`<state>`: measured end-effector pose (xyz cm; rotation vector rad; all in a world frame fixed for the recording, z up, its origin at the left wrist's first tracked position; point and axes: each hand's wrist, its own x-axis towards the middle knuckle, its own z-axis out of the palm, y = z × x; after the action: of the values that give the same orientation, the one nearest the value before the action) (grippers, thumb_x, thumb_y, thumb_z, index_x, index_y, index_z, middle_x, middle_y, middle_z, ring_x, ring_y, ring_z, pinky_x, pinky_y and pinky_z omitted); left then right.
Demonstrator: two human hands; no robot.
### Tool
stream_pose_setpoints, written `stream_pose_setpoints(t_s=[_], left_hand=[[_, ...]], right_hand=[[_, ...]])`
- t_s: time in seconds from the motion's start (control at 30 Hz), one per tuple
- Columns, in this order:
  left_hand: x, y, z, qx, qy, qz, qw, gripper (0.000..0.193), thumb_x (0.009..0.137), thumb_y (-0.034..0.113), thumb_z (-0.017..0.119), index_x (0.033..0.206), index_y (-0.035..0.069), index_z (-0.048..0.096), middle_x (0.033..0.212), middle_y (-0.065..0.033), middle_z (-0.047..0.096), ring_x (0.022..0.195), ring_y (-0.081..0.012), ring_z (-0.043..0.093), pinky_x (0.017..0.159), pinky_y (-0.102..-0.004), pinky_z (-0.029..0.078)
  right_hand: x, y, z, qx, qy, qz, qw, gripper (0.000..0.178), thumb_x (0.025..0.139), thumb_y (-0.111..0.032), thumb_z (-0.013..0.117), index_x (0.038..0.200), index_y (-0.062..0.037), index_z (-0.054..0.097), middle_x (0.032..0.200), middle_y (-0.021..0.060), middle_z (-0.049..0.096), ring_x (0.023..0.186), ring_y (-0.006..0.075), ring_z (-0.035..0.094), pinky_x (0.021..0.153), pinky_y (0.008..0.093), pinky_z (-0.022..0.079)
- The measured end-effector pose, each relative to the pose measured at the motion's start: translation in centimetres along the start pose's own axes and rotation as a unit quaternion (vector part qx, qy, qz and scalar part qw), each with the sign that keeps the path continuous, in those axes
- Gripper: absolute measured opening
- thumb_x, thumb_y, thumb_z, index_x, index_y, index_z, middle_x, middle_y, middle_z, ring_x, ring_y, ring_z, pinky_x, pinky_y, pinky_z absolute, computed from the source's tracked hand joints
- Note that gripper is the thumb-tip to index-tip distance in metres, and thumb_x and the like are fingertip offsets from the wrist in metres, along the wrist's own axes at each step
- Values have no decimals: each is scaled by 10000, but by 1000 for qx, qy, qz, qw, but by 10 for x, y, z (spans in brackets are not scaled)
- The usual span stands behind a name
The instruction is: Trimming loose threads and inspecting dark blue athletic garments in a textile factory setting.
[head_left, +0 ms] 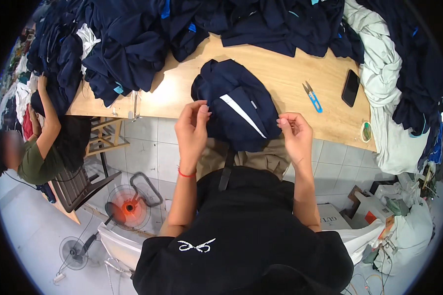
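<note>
A navy garment (pixel 234 78) with a white strip (pixel 242 116) and a small white tag lies bunched at the table's front edge, its lower part hanging over toward my lap. At its left side my left hand (pixel 192 129) has its thumb and fingers closed on the cloth's edge. My right hand (pixel 296 133) pinches at the opposite side, fingertips against the cloth. To the right on the table lie blue-handled thread snips (pixel 314 101), blades pointing away, and a dark phone (pixel 350 88).
Heaped navy garments (pixel 128 46) line the back of the wooden table (pixel 174 93); pale cloth (pixel 383 73) drapes over its right end. A round green-and-white item (pixel 365 132) sits by the front right edge. At left, a co-worker (pixel 44 152) reaches into garments. Fans (pixel 129 207) stand on the floor.
</note>
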<state>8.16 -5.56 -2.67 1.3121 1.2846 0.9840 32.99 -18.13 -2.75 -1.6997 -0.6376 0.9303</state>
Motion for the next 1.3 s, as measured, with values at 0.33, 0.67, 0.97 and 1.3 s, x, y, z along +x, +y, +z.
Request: stream_pose_setpoints(t_s=[0.33, 0.67, 0.97, 1.3], left_hand=[[26, -30, -19, 185, 22, 74, 980, 201, 1005, 175, 800, 1128, 24, 752, 963, -67, 597, 708, -133, 515, 658, -283, 470], [-4, -20, -18, -66, -67, -216, 972, 393, 1168, 409, 520, 1255, 61, 682, 795, -14, 609, 543, -64, 482, 495, -225, 400], [-2, -53, -16, 0, -8, -70, 998, 216, 1052, 65, 714, 1230, 6, 608, 944, 1, 659, 754, -49, 601, 662, -218, 470], [-41, -2, 0, -296, -168, -283, 897, 180, 1055, 30, 690, 930, 126, 603, 806, 103, 571, 748, -2, 577, 780, -244, 583]], right_hand=[[24, -26, 57, -256, -93, -224, 936, 363, 825, -5, 842, 1176, -23, 755, 878, 103, 671, 933, 322, 588, 853, 407, 509], [-10, -48, 35, -140, -293, -304, 895, 175, 823, 63, 785, 964, -42, 774, 902, 79, 707, 932, 290, 635, 847, 392, 525], [-1, -22, 49, -35, -180, -12, 983, 90, 1038, -12, 700, 1104, 11, 757, 907, 14, 740, 843, 76, 694, 773, 240, 561], [-21, -22, 89, -73, -145, -81, 983, 280, 963, -79, 823, 1205, 38, 743, 946, 93, 782, 879, 93, 717, 752, 264, 583]])
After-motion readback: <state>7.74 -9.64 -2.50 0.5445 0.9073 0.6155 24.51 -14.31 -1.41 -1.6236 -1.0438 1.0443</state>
